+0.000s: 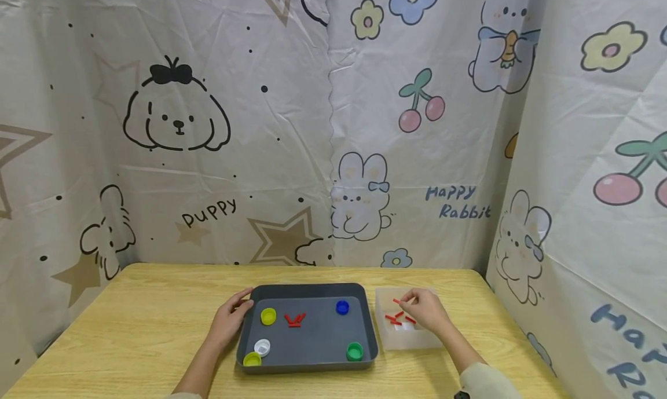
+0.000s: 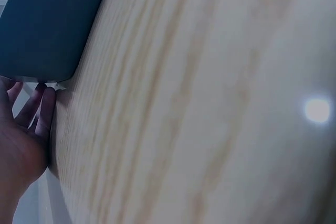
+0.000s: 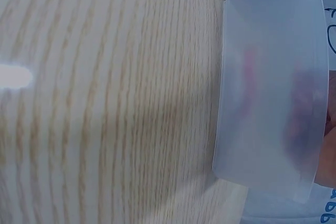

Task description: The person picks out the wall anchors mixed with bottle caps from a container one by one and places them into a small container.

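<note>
My left hand point(image 1: 230, 318) holds the left rim of a dark grey tray point(image 1: 312, 352); in the left wrist view its fingers point(image 2: 46, 111) reach the tray's outer side. Inside the tray lie several small red sticks point(image 1: 294, 325), arranged in a fan. Over a translucent plastic box point(image 1: 384, 338), to the tray's right, my right hand point(image 1: 424, 309) pinches a red stick point(image 1: 396, 300) between thumb and fingertips. Several more red sticks point(image 1: 410, 319) are scattered in the box. The right wrist view shows the hand and sticks only blurred through the box wall point(image 3: 268, 145).
Round caps stand in the tray: yellow point(image 1: 268, 316) at far left, blue point(image 1: 342, 307) at far right, green point(image 1: 355, 352) at near right, white point(image 1: 262, 347) and another yellow cap point(image 1: 252, 359) at near left. The wooden table point(image 1: 130, 329) meets printed curtains point(image 1: 281, 173) behind.
</note>
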A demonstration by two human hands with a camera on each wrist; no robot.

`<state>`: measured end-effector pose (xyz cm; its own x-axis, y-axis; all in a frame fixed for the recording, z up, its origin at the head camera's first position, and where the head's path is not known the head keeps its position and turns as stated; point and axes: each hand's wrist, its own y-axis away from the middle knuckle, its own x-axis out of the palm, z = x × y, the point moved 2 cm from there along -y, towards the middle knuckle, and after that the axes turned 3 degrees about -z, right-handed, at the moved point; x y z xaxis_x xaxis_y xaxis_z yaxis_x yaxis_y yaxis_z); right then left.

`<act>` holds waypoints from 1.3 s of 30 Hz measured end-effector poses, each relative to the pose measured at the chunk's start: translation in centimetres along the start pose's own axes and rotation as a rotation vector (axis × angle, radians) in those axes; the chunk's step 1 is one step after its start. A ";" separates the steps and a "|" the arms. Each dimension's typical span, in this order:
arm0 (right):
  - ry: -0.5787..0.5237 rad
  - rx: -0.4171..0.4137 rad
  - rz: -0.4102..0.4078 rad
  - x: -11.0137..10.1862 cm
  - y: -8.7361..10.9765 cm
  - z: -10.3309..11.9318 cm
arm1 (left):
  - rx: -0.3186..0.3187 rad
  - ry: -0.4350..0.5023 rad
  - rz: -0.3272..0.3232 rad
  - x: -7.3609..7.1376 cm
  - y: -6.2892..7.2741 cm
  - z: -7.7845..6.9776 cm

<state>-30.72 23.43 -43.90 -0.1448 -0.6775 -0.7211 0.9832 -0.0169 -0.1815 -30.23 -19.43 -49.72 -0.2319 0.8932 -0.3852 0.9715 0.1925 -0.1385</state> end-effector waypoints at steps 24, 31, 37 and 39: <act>-0.034 -0.054 -0.012 0.3 -0.2 3.9 | -0.004 -0.005 0.007 0.0 0.0 0.1; -0.048 -0.087 0.009 1.6 -0.4 5.8 | -0.005 0.000 0.008 0.1 -0.1 0.2; -0.044 -0.140 0.029 2.6 -0.3 7.2 | -0.005 0.004 0.005 0.0 -0.1 0.2; -0.049 -0.153 0.040 3.0 -0.3 7.7 | -0.002 0.005 0.003 0.0 -0.1 0.1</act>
<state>-30.57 15.76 -40.87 -0.0966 -0.7108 -0.6967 0.9591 0.1206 -0.2561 -30.31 -19.49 -49.80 -0.2284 0.8961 -0.3806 0.9723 0.1902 -0.1356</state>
